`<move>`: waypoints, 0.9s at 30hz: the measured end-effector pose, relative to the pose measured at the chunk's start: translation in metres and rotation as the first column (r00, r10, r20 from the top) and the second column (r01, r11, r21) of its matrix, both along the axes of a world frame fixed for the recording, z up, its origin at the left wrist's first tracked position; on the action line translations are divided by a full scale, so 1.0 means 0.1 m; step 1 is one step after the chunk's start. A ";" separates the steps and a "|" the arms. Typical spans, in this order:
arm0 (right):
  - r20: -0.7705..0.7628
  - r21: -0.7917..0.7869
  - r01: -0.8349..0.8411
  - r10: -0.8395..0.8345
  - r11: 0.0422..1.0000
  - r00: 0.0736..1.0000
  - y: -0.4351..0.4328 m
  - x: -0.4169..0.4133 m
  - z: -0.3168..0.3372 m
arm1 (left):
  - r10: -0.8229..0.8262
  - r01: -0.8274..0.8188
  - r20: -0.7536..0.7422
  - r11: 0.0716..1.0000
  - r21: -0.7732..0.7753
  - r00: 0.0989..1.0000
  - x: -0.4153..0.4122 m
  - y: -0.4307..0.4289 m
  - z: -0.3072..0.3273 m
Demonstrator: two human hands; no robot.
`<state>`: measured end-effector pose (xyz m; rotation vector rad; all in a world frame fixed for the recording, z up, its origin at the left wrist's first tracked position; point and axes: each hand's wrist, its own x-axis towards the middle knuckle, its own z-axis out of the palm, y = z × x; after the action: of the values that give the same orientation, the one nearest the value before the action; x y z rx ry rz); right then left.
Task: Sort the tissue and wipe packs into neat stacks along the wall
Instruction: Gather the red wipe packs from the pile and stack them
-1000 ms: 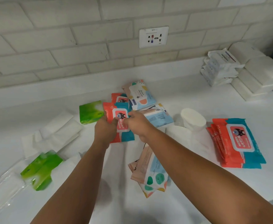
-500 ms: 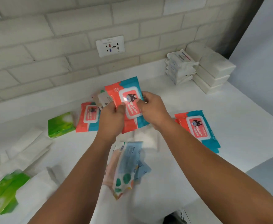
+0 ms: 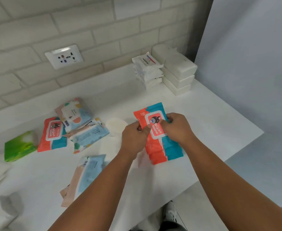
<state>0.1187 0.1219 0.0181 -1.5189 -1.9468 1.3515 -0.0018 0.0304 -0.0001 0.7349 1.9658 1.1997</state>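
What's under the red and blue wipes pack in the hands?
More red-and-blue packs peek out beneath the top pack, stacked. It covers most of them, so their number is hidden.

1. Head camera is looking forward and down onto the bench (image 3: 212, 122), wide-angle, lines bowing at the edges.
2. It is facing the brick wall (image 3: 93, 17) behind the bench.
3. It is sitting close: left hand (image 3: 133, 139) and right hand (image 3: 177, 129) filling mid-frame.

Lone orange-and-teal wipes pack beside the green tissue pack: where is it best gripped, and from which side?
Probably its near short edge, pinched from the person's side: the lone orange-and-teal wipes pack lies flat, the pastel pack overlaps its far right corner, and the green tissue pack crowds its left.
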 end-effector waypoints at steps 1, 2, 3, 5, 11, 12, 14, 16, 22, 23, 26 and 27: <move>0.029 -0.008 -0.003 0.003 1.000 1.000 0.02 0.05 -0.05 | -0.007 0.007 -0.006 1.000 -0.030 1.000 0.05 0.03 -0.03; 0.060 -0.007 -0.007 0.007 1.000 0.998 0.02 0.09 -0.08 | -0.012 0.011 -0.014 0.998 -0.054 1.000 0.08 0.05 -0.05; 0.087 0.005 -0.007 0.007 1.000 0.996 0.04 0.12 -0.13 | -0.018 0.016 -0.019 0.998 -0.067 1.000 0.12 0.07 -0.07; 0.112 0.029 0.006 -0.009 1.000 0.994 0.05 0.17 -0.19 | -0.023 0.020 -0.037 0.997 -0.079 0.999 0.17 0.10 -0.10; 0.079 0.000 -0.006 0.006 1.000 0.997 0.02 0.16 -0.28 | -0.044 0.023 -0.147 0.990 -0.138 0.988 0.17 0.14 -0.08; 0.085 0.002 -0.006 0.006 1.000 0.996 0.00 0.15 -0.28 | -0.055 0.032 -0.150 0.989 -0.147 0.987 0.16 0.14 -0.08; 0.104 0.001 -0.009 0.009 1.000 0.995 -0.01 0.13 -0.29 | -0.077 0.054 -0.148 0.987 -0.153 0.986 0.14 0.13 -0.10; 0.138 0.011 -0.008 0.006 1.000 0.990 -0.04 0.11 -0.26 | -0.090 0.066 -0.166 0.987 -0.147 0.982 0.12 0.11 -0.10; 0.080 0.428 0.033 -0.074 0.903 0.994 -0.24 -0.27 0.01 | 0.029 -0.030 -0.339 1.000 0.003 0.940 -0.24 -0.11 0.08; 0.020 0.456 0.031 -0.046 0.890 0.999 -0.31 -0.39 0.08 | 0.073 -0.056 -0.343 0.997 0.059 0.936 -0.37 -0.19 0.12; -0.103 0.435 0.002 0.048 0.901 0.993 -0.59 -0.82 0.26 | 0.216 -0.170 -0.345 0.973 0.158 0.914 -0.85 -0.47 0.25; -0.137 0.407 -0.022 0.084 0.913 0.987 -0.69 -0.99 0.28 | 0.254 -0.212 -0.342 0.965 0.155 0.905 -1.03 -0.59 0.27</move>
<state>0.0200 0.0524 0.0456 -1.1400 -2.0245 0.9674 -0.1047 -0.0283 0.0269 0.8433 2.3565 1.4089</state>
